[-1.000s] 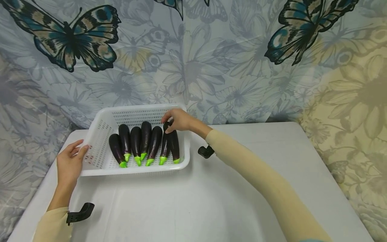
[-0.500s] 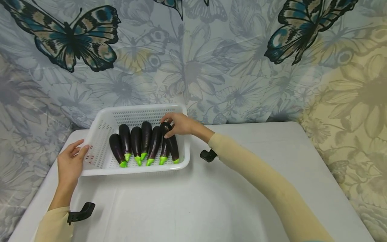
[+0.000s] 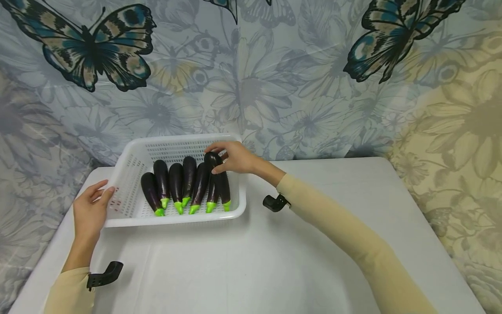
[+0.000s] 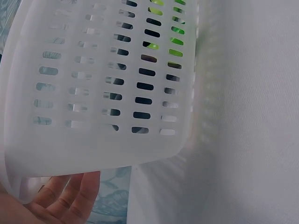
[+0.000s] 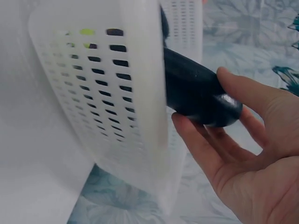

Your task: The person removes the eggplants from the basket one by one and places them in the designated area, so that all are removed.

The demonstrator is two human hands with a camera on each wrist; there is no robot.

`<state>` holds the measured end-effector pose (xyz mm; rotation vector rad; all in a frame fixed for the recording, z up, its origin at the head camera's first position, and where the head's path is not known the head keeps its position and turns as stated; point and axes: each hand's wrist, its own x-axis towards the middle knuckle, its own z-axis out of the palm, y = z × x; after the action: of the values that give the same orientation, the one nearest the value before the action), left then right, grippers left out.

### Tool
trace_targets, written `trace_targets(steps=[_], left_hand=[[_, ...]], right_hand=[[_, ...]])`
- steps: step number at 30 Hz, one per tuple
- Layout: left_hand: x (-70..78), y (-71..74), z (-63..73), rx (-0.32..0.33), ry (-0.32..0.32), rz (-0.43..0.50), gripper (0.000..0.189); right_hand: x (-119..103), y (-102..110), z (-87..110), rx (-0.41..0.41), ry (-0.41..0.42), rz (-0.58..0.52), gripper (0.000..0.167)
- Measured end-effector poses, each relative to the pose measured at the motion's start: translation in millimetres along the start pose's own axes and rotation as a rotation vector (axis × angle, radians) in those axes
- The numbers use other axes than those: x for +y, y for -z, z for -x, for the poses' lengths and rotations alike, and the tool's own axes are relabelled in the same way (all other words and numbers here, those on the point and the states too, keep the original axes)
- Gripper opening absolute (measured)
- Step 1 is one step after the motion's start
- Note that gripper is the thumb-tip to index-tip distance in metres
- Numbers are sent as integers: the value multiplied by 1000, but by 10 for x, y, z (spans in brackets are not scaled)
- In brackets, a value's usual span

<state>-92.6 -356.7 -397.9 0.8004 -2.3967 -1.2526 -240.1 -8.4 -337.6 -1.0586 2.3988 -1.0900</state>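
A white perforated plastic basket [image 3: 131, 187] holds several dark purple eggplants [image 3: 176, 183], lying side by side with their green stem ends towards the near side. My right hand [image 3: 235, 158] grips the rounded end of the rightmost eggplant [image 5: 196, 88] between thumb and fingers. That end is raised and leans over the neighbouring eggplant, while its green end stays low in the basket. On the left, my left hand [image 3: 89, 213] holds the basket's rim, its fingers [image 4: 86, 196] curled beneath the edge in the left wrist view.
The basket stands at the back left of a white-covered table [image 3: 274, 253]. Behind it hangs a flowered cloth backdrop [image 3: 255, 87] with large butterflies. A black wrist camera [image 3: 105, 275] sits on the left wrist, another black wrist camera [image 3: 276, 203] on the right.
My right hand has drawn the eggplant's rounded end up and slightly left, across the eggplant beside it. The left hand and the basket hold their place.
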Motion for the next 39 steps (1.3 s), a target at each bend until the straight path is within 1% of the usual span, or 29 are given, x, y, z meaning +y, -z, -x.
trace_targets(steps=[4, 8, 12, 16, 21, 25, 28, 32, 34, 39], left_hand=[[0, 4, 0, 6, -2, 9, 47], [-7, -9, 0, 0, -1, -6, 48], [-27, 4, -6, 5, 21, -27, 49], [-27, 17, -6, 11, 22, -20, 48], [-14, 18, -1, 10, 21, -13, 48], [-9, 17, -2, 6, 11, -11, 48], [-8, 11, 0, 1, 10, -9, 48], [-12, 3, 5, -2, 8, -14, 48], [-16, -1, 6, -4, 7, -18, 48], [-25, -4, 2, -2, 16, -24, 49]], right_hand=[[-41, 76, 30, 4, 25, -11, 56], [-78, 193, 95, 22, 44, -33, 57], [-99, 359, 156, 61, 51, -92, 58], [-64, 541, 225, 109, 26, -180, 59], [102, 712, 342, 158, -34, -303, 58], [246, 798, 456, 188, -95, -450, 60], [341, 847, 530, 218, -130, -511, 59], [455, 883, 614, 257, -181, -546, 57], [529, 884, 654, 271, -210, -541, 57], [763, 810, 743, 285, -265, -537, 58]])
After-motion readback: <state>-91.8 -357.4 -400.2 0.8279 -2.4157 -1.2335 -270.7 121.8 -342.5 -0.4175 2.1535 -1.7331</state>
